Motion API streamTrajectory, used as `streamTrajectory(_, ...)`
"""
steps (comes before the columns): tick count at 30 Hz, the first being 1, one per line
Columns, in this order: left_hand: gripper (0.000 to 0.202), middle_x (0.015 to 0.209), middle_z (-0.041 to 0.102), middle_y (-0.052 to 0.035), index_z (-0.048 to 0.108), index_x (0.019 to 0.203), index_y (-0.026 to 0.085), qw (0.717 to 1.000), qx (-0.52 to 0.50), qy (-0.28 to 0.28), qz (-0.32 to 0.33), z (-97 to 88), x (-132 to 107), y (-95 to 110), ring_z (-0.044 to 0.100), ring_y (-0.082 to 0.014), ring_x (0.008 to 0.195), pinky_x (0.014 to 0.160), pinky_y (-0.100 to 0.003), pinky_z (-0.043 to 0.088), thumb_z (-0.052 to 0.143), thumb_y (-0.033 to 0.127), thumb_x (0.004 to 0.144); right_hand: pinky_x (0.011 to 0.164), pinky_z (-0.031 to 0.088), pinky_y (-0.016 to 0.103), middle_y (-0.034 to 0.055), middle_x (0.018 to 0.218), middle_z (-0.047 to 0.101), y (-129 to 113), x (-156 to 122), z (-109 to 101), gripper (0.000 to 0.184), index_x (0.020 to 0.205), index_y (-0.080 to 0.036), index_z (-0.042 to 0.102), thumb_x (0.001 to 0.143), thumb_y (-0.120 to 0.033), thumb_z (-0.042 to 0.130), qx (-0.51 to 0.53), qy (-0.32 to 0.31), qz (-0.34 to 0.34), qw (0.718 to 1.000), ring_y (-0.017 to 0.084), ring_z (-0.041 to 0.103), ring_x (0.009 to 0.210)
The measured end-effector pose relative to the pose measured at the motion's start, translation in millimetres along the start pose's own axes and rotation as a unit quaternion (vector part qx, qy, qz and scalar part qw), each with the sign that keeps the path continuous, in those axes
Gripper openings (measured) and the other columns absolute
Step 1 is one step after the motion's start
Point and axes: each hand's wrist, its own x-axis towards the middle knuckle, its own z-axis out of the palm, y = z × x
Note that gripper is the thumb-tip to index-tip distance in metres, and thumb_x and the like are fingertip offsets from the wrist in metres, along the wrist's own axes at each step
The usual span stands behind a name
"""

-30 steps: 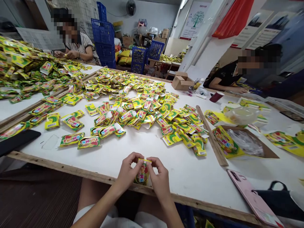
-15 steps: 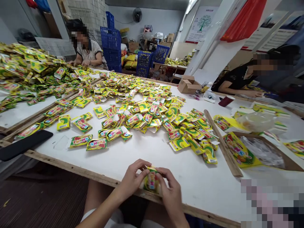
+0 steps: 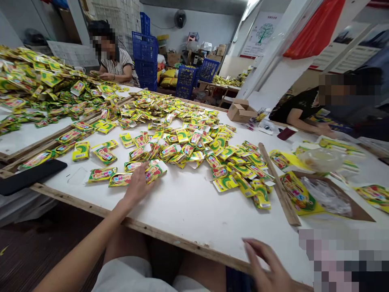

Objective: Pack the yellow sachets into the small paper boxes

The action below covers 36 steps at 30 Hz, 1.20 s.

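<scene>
My left hand (image 3: 137,187) is on the near edge of the pile, its thumb and fingers around a small yellow-and-green candy box (image 3: 156,172) with a raised white end flap. Part of that box is hidden by the hand. Just left of it lie more printed boxes, one a candy box (image 3: 119,179) flat on the white table (image 3: 188,207). Over the table's front edge at the lower right, my right hand (image 3: 269,269) has its thumb and fingers apart and nothing between them.
A loose pile of boxes (image 3: 182,138) spreads across the middle. Wooden strips (image 3: 279,186) divide the tabletop. A black phone (image 3: 33,176) lies left, an opened carton (image 3: 328,198) right. Below the front edge shows something blue (image 3: 238,280). Two people sit across the table.
The box both hands held near the edge is no longer in them. My left hand has gone forward and left to another box; my right hand has moved right and opened.
</scene>
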Motion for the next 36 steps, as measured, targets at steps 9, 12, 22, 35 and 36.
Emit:
streamTrajectory(9,0.076,0.128,0.043,-0.0114,0.022,0.135,0.024,0.925,-0.353,-0.120,-0.069,44.0,-95.3,113.1,0.055,-0.0196,0.107,0.093,-0.036,0.047,0.069,0.026,0.075,0.081,0.052,0.033,0.0092,0.109,0.059,-75.0,10.5,125.6,0.026,0.110,-0.019,0.047,0.089,-0.034,0.054,0.271,-0.117,0.002,0.956,0.018,0.061,0.095)
streamTrajectory(12,0.063,0.126,0.049,-0.0104,0.025,0.135,0.025,0.894,-0.416,-0.156,-0.059,43.3,-95.3,111.7,0.058,-0.0177,0.103,0.090,-0.034,0.048,0.060,0.023,0.083,0.084,0.051,0.033,0.0079,0.104,0.061,-62.7,8.9,124.4,0.024,0.111,-0.019,0.047,0.091,-0.031,0.052,0.284,-0.120,0.003,0.951,0.018,0.061,0.097)
streamTrajectory(22,0.024,0.098,0.063,-0.0071,0.062,0.106,0.018,0.897,-0.367,-0.246,0.023,36.6,-82.9,111.9,0.057,-0.0172,0.089,0.085,-0.029,0.047,0.048,0.023,0.088,0.078,0.050,0.029,0.0054,0.096,0.065,-46.9,13.8,100.6,0.025,0.113,-0.019,0.051,0.090,-0.029,0.052,0.251,-0.181,-0.026,0.951,0.017,0.062,0.085)
streamTrajectory(35,0.033,0.098,0.063,-0.0057,0.052,0.119,0.018,0.843,-0.476,-0.247,-0.038,43.3,-71.9,108.3,0.060,-0.0149,0.088,0.080,-0.026,0.047,0.052,0.025,0.088,0.081,0.047,0.030,0.0053,0.097,0.062,-49.7,9.7,111.9,0.017,0.104,-0.019,0.056,0.090,-0.028,0.054,0.256,-0.093,-0.035,0.962,0.017,0.059,0.090)
streamTrajectory(36,0.026,0.102,0.063,-0.0070,0.057,0.111,0.017,0.847,-0.471,-0.244,-0.034,43.5,-72.4,107.8,0.060,-0.0165,0.094,0.084,-0.027,0.047,0.052,0.027,0.088,0.083,0.047,0.031,0.0055,0.099,0.062,-49.0,8.1,113.8,0.021,0.109,-0.020,0.053,0.089,-0.027,0.054,0.271,-0.079,-0.026,0.959,0.017,0.060,0.092)
